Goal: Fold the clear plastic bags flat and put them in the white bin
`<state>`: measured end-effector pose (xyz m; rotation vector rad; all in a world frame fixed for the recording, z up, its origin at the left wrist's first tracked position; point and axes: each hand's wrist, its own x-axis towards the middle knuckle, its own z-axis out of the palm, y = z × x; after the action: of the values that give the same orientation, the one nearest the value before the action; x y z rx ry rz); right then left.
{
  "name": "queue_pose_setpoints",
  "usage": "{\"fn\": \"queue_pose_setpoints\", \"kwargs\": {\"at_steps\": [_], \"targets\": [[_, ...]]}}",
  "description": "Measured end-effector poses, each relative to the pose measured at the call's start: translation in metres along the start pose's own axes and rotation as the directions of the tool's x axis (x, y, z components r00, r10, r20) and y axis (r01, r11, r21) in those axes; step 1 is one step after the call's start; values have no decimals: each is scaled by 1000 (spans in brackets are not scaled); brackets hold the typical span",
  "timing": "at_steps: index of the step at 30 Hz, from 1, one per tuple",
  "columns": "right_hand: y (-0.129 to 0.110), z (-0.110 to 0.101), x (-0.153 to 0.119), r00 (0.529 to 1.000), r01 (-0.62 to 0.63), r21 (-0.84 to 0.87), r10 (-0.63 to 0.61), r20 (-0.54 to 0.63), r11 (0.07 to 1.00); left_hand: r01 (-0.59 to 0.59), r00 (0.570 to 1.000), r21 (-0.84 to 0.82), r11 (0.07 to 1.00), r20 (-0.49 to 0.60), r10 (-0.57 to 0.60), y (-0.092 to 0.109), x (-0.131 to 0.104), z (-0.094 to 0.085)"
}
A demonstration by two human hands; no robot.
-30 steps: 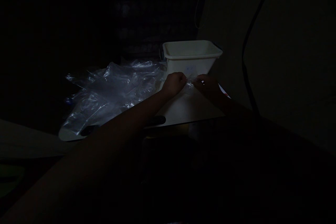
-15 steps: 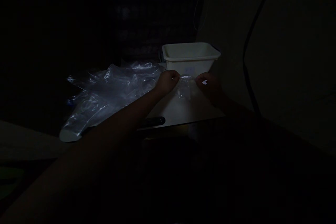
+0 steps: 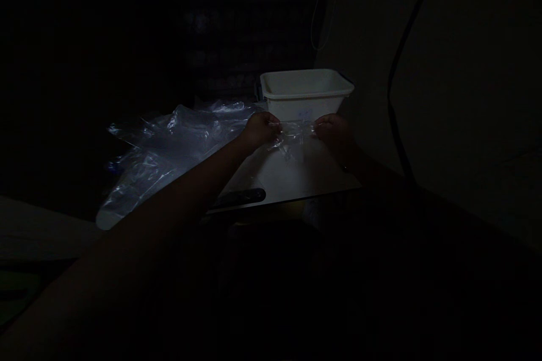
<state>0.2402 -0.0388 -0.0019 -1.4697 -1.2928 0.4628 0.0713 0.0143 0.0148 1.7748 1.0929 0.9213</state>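
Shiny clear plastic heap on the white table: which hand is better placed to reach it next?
Probably the left hand: it is nearer the shiny clear plastic heap; the right hand is farther off. Both hold a small clear plastic piece, so the left would need to release first.

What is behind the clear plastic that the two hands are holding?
Behind the clear plastic, between the left hand and the right hand, the pale tub stands on the white tabletop. The tub's base, covered there, cannot be made out.
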Motion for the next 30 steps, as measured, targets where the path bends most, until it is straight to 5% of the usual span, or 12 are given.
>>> {"fn": "queue_pose_setpoints", "kwargs": {"at_steps": [5, 11, 18, 26, 30], "targets": [[13, -1, 4, 999, 44, 9, -45, 21, 999, 69, 998, -25, 997, 4, -69, -3, -2, -8], [14, -1, 2, 997, 15, 12, -16, 78, 1000, -47, 996, 156, 987, -62, 57, -11, 1, -15], [20, 5, 1, 969, 17, 62, -32, 245, 998, -47, 965, -22, 999, -259, 39, -11, 5, -15], [26, 1, 3, 972, 101, -48, -89, 218, 994, -4, 946, -45, 999, -324, -11, -15, 6, -24], [34, -2, 8, 973, 180, -157, -153, 172, 971, -68, 944, 80, 994, -317, 90, -21, 7, -26]]}}
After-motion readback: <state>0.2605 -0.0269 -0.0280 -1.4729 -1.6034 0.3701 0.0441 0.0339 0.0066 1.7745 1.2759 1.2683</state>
